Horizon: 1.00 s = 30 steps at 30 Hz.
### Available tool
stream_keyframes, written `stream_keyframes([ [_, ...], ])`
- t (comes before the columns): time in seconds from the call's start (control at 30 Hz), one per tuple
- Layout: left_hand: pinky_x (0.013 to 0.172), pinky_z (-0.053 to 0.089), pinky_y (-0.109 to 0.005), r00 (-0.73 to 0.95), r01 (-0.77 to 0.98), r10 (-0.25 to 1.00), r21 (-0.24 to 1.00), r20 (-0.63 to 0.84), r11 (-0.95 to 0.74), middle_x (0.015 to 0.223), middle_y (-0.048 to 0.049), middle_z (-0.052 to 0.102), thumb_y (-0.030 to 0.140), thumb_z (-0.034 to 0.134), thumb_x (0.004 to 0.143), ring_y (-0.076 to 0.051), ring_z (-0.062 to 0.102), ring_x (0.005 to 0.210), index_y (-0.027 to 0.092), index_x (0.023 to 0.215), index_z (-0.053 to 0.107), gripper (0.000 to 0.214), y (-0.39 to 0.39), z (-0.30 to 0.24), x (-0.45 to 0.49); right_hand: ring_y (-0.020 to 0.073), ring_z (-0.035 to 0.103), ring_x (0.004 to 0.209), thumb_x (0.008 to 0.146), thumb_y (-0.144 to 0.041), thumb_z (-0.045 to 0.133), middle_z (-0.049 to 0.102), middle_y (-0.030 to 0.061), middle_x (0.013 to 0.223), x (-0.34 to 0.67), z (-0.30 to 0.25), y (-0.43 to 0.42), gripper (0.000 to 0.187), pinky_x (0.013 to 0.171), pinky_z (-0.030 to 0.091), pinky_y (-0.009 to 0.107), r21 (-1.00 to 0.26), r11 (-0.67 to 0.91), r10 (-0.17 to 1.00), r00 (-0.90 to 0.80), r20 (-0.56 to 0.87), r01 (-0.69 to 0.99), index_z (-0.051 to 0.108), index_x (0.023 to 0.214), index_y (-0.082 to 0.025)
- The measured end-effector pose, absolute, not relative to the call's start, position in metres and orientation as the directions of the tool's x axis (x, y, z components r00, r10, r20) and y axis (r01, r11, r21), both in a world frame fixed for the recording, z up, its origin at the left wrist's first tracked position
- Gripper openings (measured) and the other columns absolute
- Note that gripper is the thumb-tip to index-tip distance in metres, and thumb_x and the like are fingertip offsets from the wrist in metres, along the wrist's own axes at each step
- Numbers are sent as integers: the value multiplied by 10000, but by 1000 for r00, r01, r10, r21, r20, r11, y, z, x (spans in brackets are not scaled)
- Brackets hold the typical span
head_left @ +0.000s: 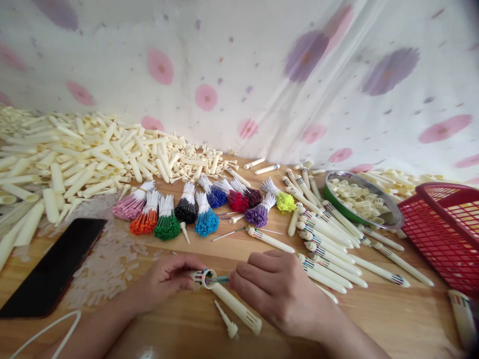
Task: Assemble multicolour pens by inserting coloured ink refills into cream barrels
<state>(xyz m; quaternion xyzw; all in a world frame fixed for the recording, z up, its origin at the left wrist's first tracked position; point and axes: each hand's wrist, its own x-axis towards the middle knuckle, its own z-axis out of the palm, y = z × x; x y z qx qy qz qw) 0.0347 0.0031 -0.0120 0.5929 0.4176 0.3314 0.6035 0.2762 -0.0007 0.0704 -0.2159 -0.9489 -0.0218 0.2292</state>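
Near the table's front, my left hand point(170, 279) pinches a short cream slotted pen section point(200, 278), its round open end facing right with coloured pieces inside. Thin blue-green pen refills point(221, 279) run from that opening to the fingers of my right hand point(275, 286), which are closed on them; how many is unclear. Just below both hands lies a cream pen barrel point(239, 309) with slots at its lower end. Beside it rests a small pointed cream plunger part point(227, 319). Bundles of coloured refills, such as the green bundle point(166, 219) and light-blue bundle point(206, 217), stand behind my hands.
A heap of cream barrels point(82, 154) covers the back left. A black phone point(52, 267) and clear plastic bits point(101, 269) lie left. Rows of assembled pens point(325, 244) spread on the right, with a green-sided bowl point(359, 199) of slotted rings and a red basket point(445, 224).
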Motion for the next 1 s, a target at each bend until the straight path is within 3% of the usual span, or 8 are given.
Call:
stream_keyframes([
  [0.2,581,533,-254,446,106,873,981,-195,164,756,-36,757,265,699,678,-161,652,603,201,849,746,189,3,-11,38,135,425,533,895,-142,499,550,4,591,275,73,-4,177,437,232,303,-25,909,385,-817,430,416,617,764,-128],
  [0.37,647,542,-282,439,39,884,986,-161,160,802,-35,763,271,739,655,-195,681,706,210,841,735,196,3,-11,39,136,448,541,935,-149,411,580,19,615,280,72,5,266,469,293,283,-106,885,449,-774,446,453,590,739,-141],
  [0.47,726,541,-305,436,-33,894,991,-101,128,845,-42,761,320,763,650,-220,691,798,208,841,725,224,3,-15,36,133,525,591,929,-195,457,622,28,667,286,66,15,199,523,364,254,-195,807,580,-684,442,558,589,792,-137],
  [0.57,751,540,-285,344,-32,935,995,-82,99,869,-28,756,345,754,672,-209,692,827,232,881,712,242,3,-24,32,179,609,644,859,-222,585,654,44,691,288,55,24,120,538,398,263,-149,631,775,-610,164,762,596,770,-142],
  [0.63,785,535,-281,284,14,954,996,-93,93,919,-25,753,359,726,705,-210,683,883,248,932,697,255,5,-30,30,225,645,672,815,-200,635,679,73,717,286,45,27,81,533,410,280,-40,549,832,-551,-70,835,609,776,-134],
  [0.7,797,535,-287,243,102,967,993,-74,50,948,-33,747,374,704,720,-220,675,902,241,948,692,265,7,-32,29,243,663,719,805,-182,640,697,99,768,282,36,29,55,543,424,285,2,506,849,-498,-177,863,621,805,-130],
  [0.87,767,550,-280,218,345,974,938,-56,-23,967,-39,740,414,640,753,-233,680,893,228,996,664,307,13,-27,29,205,664,734,819,-259,616,702,61,783,284,35,43,97,558,404,250,-5,365,920,-361,-155,931,619,768,-177],
  [1.0,748,551,-276,175,511,984,857,-24,-70,1015,-54,731,470,583,774,-249,677,916,209,1052,621,384,17,-11,21,208,642,738,953,-334,347,688,76,826,319,45,78,282,565,367,266,19,56,998,-55,-44,998,582,892,-190],
])
